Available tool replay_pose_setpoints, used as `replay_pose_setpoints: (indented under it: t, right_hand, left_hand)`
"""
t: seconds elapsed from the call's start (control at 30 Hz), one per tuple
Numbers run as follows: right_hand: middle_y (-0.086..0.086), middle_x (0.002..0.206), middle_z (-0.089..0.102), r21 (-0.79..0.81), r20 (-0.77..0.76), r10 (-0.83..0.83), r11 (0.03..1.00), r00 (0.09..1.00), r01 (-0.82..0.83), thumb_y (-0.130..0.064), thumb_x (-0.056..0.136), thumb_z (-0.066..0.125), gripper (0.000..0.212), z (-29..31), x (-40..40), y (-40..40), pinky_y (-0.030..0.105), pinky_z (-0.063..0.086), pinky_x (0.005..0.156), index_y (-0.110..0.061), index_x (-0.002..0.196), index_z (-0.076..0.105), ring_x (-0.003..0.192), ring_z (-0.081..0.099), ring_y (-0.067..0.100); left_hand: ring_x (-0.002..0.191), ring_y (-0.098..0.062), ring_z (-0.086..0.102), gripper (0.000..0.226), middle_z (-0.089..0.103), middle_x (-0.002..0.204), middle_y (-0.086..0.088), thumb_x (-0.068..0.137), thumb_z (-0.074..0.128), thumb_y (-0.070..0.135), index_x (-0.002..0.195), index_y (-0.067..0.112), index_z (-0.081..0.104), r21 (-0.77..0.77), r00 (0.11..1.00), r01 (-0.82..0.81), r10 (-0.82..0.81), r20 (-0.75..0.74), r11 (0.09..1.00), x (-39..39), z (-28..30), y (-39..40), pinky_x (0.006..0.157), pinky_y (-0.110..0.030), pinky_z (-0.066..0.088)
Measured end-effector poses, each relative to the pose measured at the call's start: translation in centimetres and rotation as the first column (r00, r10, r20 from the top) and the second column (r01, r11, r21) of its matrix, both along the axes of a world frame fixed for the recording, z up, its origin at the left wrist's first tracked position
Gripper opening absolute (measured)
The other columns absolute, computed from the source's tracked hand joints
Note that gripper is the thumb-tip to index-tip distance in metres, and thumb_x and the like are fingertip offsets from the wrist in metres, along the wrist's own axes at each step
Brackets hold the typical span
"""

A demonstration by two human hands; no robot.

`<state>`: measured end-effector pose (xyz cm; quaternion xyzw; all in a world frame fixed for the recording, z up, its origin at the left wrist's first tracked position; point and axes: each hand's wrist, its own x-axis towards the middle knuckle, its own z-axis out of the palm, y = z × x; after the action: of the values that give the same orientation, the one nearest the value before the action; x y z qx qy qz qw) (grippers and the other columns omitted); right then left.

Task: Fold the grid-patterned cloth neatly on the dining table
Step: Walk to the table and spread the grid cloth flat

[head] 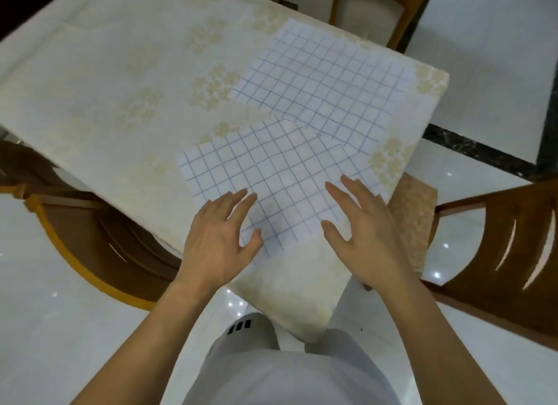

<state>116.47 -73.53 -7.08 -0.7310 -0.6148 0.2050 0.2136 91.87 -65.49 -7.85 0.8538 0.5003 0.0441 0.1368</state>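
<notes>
The dining table [99, 81], under a cream floral covering, fills most of the view, with wooden chairs [498, 262] at its sides. Two grid-patterned cloths lie flat at its near corner: the far cloth [323, 78] well beyond the fingertips, the near cloth [271, 175] directly under them, the two overlapping at one corner. The left hand [219, 238] and right hand [363, 235] rest spread, fingers apart, on the near cloth's closest edge, gripping nothing.
</notes>
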Motion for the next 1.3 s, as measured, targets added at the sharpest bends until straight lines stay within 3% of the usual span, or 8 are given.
replay_pose_setpoints:
  t: [0.37,0.47,0.67,0.83,1.0,1.3]
  right_hand:
    - [-0.006,0.163,0.022,-0.092,0.066,0.406,0.912,0.911,-0.4,-0.053,0.097,0.031,0.06,-3.4,0.7,3.3,0.044,0.011,0.124,-0.033,0.153,0.03,0.151,0.014,0.015]
    - [-0.003,0.162,0.024,-0.103,0.143,0.513,0.858,0.846,-0.503,-0.052,0.099,0.029,0.059,-5.3,0.0,3.5,0.044,0.013,0.123,-0.03,0.153,0.031,0.151,0.018,0.017]
    - [0.005,0.156,0.04,-0.156,0.298,0.676,0.731,0.674,-0.665,-0.05,0.1,0.036,0.056,-10.1,-0.8,4.3,0.051,0.032,0.116,-0.022,0.148,0.043,0.146,0.033,0.023]
    - [0.005,0.158,0.036,-0.238,0.361,0.728,0.676,0.582,-0.698,-0.049,0.099,0.037,0.059,-14.0,0.2,4.6,0.052,0.034,0.114,-0.02,0.15,0.039,0.148,0.029,0.024]
    - [0.005,0.163,0.024,-0.25,0.416,0.738,0.655,0.532,-0.713,-0.056,0.099,0.036,0.066,-16.0,0.8,5.2,0.053,0.027,0.118,-0.02,0.154,0.03,0.152,0.017,0.026]
    - [0.0,0.162,0.026,-0.182,0.445,0.705,0.675,0.552,-0.715,-0.06,0.101,0.031,0.06,-18.2,1.1,6.0,0.058,0.023,0.117,-0.029,0.153,0.034,0.151,0.019,0.023]
  left_hand:
    - [0.135,-0.026,0.047,0.061,0.051,0.147,-0.006,0.092,0.039,0.051,0.143,0.019,0.049,-0.064,0.968,-0.22,0.21,-0.135,0.973,-2.9,-2.9,-2.8,0.112,-0.046,0.037]
    - [0.134,-0.028,0.047,0.061,0.052,0.146,-0.008,0.09,0.043,0.049,0.142,0.017,0.051,-0.086,0.975,-0.184,0.17,-0.143,0.979,-3.0,-4.0,-3.6,0.112,-0.048,0.039]
    - [0.137,-0.029,0.045,0.065,0.048,0.149,-0.009,0.088,0.047,0.049,0.144,0.016,0.047,-0.119,0.976,-0.06,0.033,-0.215,0.991,-0.9,-7.9,-4.5,0.114,-0.049,0.036]
    - [0.141,-0.03,0.041,0.07,0.044,0.152,-0.01,0.088,0.039,0.054,0.147,0.016,0.044,-0.195,0.956,-0.017,-0.042,-0.29,0.981,-0.1,-11.3,-4.8,0.116,-0.054,0.031]
    - [0.146,-0.029,0.033,0.071,0.036,0.158,-0.008,0.092,0.037,0.057,0.152,0.02,0.034,-0.2,0.952,-0.009,-0.052,-0.301,0.98,0.2,-13.5,-4.6,0.117,-0.051,0.028]
    - [0.153,-0.027,-0.001,0.072,0.001,0.167,-0.003,0.097,0.016,0.064,0.157,0.027,0.007,-0.231,0.947,-0.002,-0.072,-0.313,0.973,-0.1,-15.5,-3.7,0.122,-0.054,0.007]
